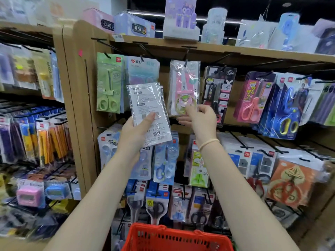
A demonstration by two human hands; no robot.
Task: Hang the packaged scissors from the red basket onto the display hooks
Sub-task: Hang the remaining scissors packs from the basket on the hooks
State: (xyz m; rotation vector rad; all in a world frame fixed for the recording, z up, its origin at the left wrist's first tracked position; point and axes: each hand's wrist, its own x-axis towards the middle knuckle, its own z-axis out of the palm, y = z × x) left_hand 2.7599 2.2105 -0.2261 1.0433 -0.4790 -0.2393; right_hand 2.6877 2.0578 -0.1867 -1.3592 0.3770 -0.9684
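A tan display shelf (79, 91) carries black hooks (186, 51) hung with scissor packs (184, 87). Boxed clocks (135, 26) stand on its top board.

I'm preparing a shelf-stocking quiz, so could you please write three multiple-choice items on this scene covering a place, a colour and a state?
1. Where is the basket?
A. bottom centre, below the arms
B. on the top shelf
C. hanging on a hook

2. What colour are the scissors in the leftmost hanging pack?
A. black
B. green
C. orange

3. What is the left hand doing?
A. hanging empty
B. gripping a white pack
C. resting on the basket

Answers: 1 A, it sits low in view; 2 B, green handles show; 3 B, the thumb presses its printed back.
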